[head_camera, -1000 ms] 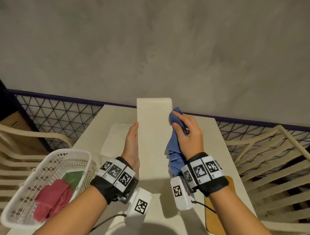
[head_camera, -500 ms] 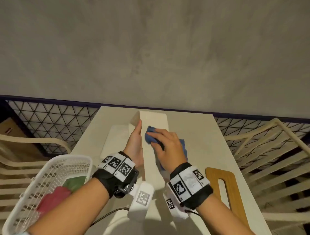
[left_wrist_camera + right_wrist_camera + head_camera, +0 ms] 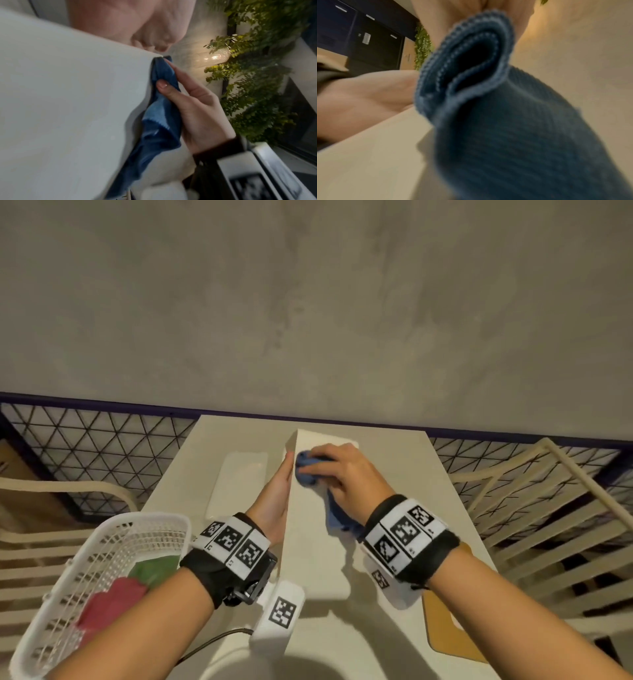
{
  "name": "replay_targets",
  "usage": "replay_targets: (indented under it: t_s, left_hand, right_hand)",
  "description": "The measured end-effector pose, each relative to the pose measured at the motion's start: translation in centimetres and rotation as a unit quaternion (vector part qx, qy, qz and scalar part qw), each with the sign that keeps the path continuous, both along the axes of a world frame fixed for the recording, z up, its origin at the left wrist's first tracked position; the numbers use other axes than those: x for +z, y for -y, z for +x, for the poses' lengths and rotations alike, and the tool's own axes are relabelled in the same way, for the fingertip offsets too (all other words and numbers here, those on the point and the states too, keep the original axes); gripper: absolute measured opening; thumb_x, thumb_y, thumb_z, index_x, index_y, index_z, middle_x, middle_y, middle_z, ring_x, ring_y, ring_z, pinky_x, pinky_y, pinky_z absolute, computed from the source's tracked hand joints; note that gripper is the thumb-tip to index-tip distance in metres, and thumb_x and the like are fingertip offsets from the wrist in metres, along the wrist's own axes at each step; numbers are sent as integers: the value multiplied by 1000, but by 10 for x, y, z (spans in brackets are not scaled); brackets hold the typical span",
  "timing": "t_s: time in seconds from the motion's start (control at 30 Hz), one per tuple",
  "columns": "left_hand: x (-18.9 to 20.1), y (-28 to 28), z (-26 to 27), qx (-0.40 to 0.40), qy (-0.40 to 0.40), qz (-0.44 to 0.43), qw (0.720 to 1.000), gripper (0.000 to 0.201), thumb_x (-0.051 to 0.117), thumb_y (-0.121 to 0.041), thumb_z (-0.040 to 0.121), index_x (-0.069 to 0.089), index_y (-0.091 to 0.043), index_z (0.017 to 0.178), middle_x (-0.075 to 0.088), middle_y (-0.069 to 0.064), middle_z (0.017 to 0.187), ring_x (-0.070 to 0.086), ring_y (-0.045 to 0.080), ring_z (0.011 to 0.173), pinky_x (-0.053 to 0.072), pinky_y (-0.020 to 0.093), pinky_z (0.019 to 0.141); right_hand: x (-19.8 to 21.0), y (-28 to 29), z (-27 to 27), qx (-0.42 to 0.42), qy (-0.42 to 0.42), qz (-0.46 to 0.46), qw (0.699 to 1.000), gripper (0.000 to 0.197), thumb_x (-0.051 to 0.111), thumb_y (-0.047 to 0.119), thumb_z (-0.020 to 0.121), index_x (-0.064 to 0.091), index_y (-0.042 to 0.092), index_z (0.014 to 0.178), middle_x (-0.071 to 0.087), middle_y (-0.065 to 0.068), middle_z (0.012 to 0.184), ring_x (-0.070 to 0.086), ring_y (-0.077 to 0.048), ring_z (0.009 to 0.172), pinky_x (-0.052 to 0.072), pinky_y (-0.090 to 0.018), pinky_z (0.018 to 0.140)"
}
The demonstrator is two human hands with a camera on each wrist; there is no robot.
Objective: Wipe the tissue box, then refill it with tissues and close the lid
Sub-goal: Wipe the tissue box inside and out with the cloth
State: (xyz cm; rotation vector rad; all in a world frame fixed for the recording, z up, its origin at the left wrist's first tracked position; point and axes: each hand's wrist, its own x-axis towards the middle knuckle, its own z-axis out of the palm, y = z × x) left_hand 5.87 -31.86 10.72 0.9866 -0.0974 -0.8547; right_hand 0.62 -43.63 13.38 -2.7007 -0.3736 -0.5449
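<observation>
Wiping in progress on the tissue box (image 3: 310, 546), a pale cream body lying lengthwise along the middle of the counter (image 3: 394, 460), far end near the counter's back edge.

Right hand (image 3: 346, 474): fingers curled round a bunched blue cloth (image 3: 306, 472), pressing it on the top face of the box near the far end. Loose tail of the cloth trailing back under the wrist, toward the right side of the box. In the left wrist view, thumb and fingers of the right hand (image 3: 193, 102) pinching the cloth (image 3: 161, 121) against the edge of the box (image 3: 68, 108). In the right wrist view, folded cloth (image 3: 488, 108) filling most of the picture, blurred.

Left hand (image 3: 275, 498): fingers straight, palm flat against the left side wall of the box, bracing it; nothing gripped.

Other items:
- Flat pale rectangular piece (image 3: 238, 484) lying on the counter just left of the box, toward the back left corner. Cannot tell what it is.
- White lattice basket (image 3: 102, 546) at the front left corner of the counter, with red and green cloths inside.
- Wooden lid (image 3: 445, 631) with a slot, partly hidden under the right forearm, at the counter's front right edge.
- Marker bands on both wrists.
- Cream slatted chairs to either side of the counter.
</observation>
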Motion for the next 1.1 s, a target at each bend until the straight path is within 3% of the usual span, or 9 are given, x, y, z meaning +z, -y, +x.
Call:
replay_targets:
  t_s: [0.1, 0.27, 0.4, 0.5, 0.63, 0.8, 0.9, 0.97, 1.1]
  left_hand:
    - [2, -1, -1, -16, 22, 7, 1000, 51, 25, -54, 94, 61, -20, 104, 73, 6, 77, 70, 16, 67, 56, 23, 60]
    - [10, 3, -10, 2, 56, 13, 998, 55, 20, -59, 91, 56, -17, 93, 58, 2, 80, 66, 6, 64, 52, 15, 55]
    - [11, -3, -2, 11, 25, 13, 1000, 66, 31, -65, 86, 62, -8, 97, 67, 10, 84, 64, 21, 81, 49, 30, 79]
    - [10, -10, 7, 56, 25, -3, 998, 63, 22, -61, 91, 61, -14, 105, 75, 7, 81, 69, 21, 76, 48, 35, 76]
    - [13, -18, 14, 125, 14, -28, 992, 59, 22, -60, 92, 60, -17, 105, 73, 2, 77, 62, 19, 81, 45, 33, 73]
    - [16, -3, -3, 114, 31, -29, 993, 64, 18, -62, 91, 61, -17, 103, 73, 6, 87, 65, 21, 83, 46, 34, 76]
    - [19, 5, -17, 70, 51, -31, 996, 65, 15, -60, 92, 62, -17, 103, 75, 5, 85, 71, 18, 77, 48, 35, 76]
    - [19, 7, -20, 65, 49, -33, 996, 60, 20, -55, 94, 63, -15, 107, 75, 5, 87, 71, 18, 78, 49, 34, 78]
    - [16, 0, -22, 83, 4, -26, 996, 49, 34, -46, 92, 63, -10, 108, 69, 11, 93, 64, 26, 83, 47, 35, 78]
  right_hand:
    - [10, 5, 8, -87, 22, 30, 995, 29, 55, -5, 82, 69, 7, 106, 63, -15, 117, 54, -39, 97, 37, -32, 85]
    - [-3, -18, -17, -39, 58, -25, 997, 31, 52, 3, 73, 72, 10, 95, 69, -12, 102, 56, -37, 73, 44, -32, 69]
    - [-10, -18, -37, 8, 87, -74, 993, 38, 41, 11, 70, 75, 20, 83, 73, -1, 91, 59, -24, 61, 47, -21, 62]
    - [-34, -19, -56, 34, 78, -108, 990, 38, 39, 16, 72, 74, 26, 84, 72, 7, 93, 48, -15, 74, 36, -19, 69]
    - [-68, -14, -80, 39, 62, -125, 990, 41, 41, 10, 72, 72, 32, 89, 69, 11, 103, 40, -12, 86, 49, -18, 63]
    - [-58, -2, -66, -5, 83, -26, 996, 43, 41, 7, 70, 73, 24, 94, 69, 0, 108, 42, -16, 86, 52, -27, 67]
    - [-38, 16, -45, -83, 112, 46, 989, 38, 58, -7, 70, 71, 13, 100, 64, -13, 113, 53, -30, 96, 46, -30, 83]
    - [-24, 27, -36, -122, 105, 134, 978, 36, 62, -11, 76, 68, 7, 107, 59, -19, 115, 53, -35, 102, 37, -23, 90]
    - [-17, 40, -37, -101, 64, 245, 962, 30, 60, -1, 85, 61, 4, 115, 52, -15, 117, 46, -13, 104, 29, 7, 85]
